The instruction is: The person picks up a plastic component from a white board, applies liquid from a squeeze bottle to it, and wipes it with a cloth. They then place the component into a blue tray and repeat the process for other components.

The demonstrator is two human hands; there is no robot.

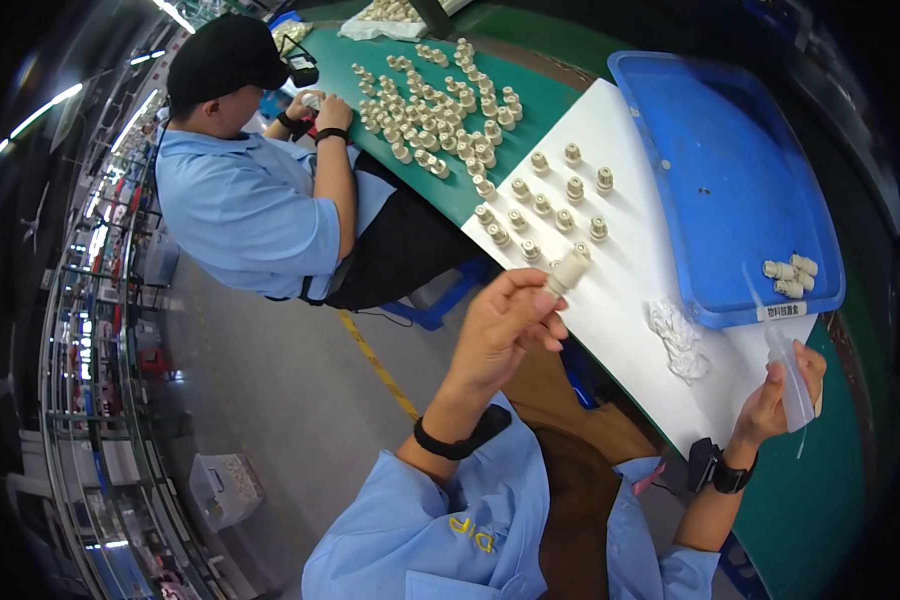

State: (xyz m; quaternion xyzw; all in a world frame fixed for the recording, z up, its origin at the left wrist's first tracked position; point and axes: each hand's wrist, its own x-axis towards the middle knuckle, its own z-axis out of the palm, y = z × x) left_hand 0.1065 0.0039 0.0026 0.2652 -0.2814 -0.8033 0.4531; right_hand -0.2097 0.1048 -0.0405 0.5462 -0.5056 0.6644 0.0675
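My left hand [500,330] pinches a cream-coloured plastic fitting [570,271], held tilted over the near edge of the white sheet [635,250]. In my right hand [767,403] is a translucent squeeze bottle [792,385], its thin nozzle pointing up toward the blue tray [710,190]. Several similar fittings [564,219] stand upright in loose rows on the sheet, just beyond my left hand. A few more fittings [790,276] lie in the tray's near right corner. Between my hands a crumpled white cloth or tissue [677,342] rests on the sheet.
Many more fittings [430,120] crowd the green tabletop [535,115] at the far left. Beside them a co-worker [260,200] in a blue shirt handles something small. A blue stool [425,305] stands below, and a clear bin [225,490] sits on the floor.
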